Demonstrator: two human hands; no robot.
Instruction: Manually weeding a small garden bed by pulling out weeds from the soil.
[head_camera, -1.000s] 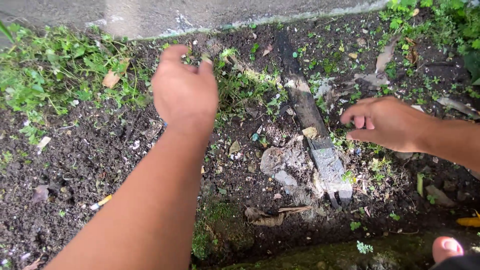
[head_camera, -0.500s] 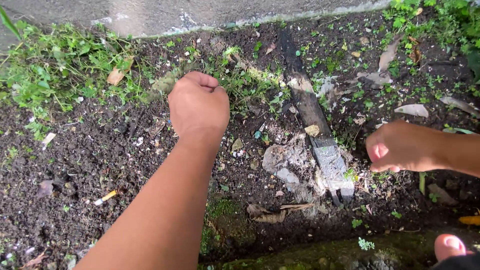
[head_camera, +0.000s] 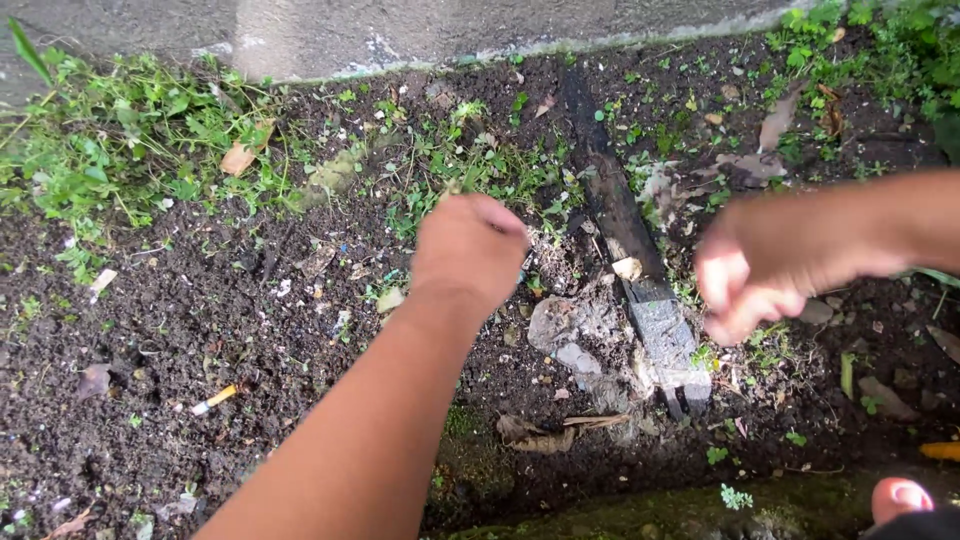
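Fingers of the left hand (head_camera: 468, 250) curl into a loose fist just short of the small weeds (head_camera: 470, 165), while the blurred right hand (head_camera: 760, 265) curls beside the dark plank (head_camera: 628, 250) on bare soil (head_camera: 180, 340).

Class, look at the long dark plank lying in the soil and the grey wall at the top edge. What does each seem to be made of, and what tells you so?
The long dark plank looks like weathered wood: blackened, with a greyed, split near end. The grey wall seems to be concrete or cement render: a flat, matt, blotchy surface. Neither can be told for sure by sight.
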